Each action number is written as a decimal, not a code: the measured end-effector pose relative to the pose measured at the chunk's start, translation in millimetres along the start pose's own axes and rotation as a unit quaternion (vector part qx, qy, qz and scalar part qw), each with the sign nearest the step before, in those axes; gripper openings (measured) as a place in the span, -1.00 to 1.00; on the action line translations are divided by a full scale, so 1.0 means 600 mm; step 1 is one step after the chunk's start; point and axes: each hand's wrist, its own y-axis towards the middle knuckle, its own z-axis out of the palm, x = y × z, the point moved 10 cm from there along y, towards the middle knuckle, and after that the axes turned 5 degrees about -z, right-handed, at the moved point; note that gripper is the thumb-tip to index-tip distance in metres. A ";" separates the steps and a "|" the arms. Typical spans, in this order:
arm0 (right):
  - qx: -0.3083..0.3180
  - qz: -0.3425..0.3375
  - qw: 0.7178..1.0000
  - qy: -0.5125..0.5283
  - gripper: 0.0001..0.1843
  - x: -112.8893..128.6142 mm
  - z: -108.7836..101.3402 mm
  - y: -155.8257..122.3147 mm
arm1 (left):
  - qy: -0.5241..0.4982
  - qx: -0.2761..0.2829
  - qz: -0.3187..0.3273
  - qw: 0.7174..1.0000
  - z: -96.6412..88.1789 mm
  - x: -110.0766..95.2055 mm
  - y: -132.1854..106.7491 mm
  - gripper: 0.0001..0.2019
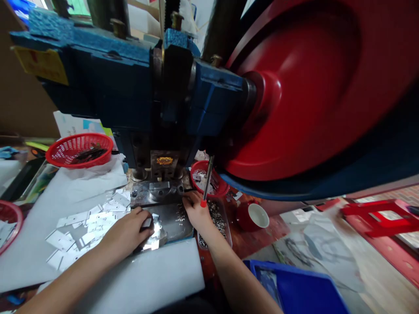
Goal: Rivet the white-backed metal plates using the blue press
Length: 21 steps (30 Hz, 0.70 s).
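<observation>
My left hand [129, 231] is at the left of the press bed, fingers curled and thumb bent in around a small flat metal plate [146, 223]. Beside its thumb, shiny metal plates [156, 237] lie on the steel bed [176, 229]. My right hand [197, 214] reaches to the right end of the die [160, 191], its fingers closed together; what they hold, if anything, is hidden. Tiny metal bits [180, 214] are scattered on the bed by that hand. A rod with a red tip [203, 203] crosses in front of the right wrist.
Blue press [131, 83] with a big red flywheel [304, 87] looms above. Flat plates [94, 226] are heaped at left. Red baskets [80, 150] stand at left and behind my right hand. A clear tub [225, 218], red cup [244, 216] and blue bin [304, 292] are at right.
</observation>
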 end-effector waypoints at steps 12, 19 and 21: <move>0.036 -0.074 0.983 -0.165 -0.73 0.010 0.013 0.002 | -0.052 -0.014 0.005 0.999 0.001 0.004 -0.002 -0.75; 0.044 -0.082 0.978 -0.186 -0.72 0.011 0.016 -0.007 | -0.039 -0.011 0.005 0.999 0.002 0.002 -0.002 -0.77; 0.052 -0.085 0.977 -0.190 -0.73 0.012 0.018 -0.008 | -0.038 -0.020 0.002 0.999 -0.001 0.002 -0.003 -0.75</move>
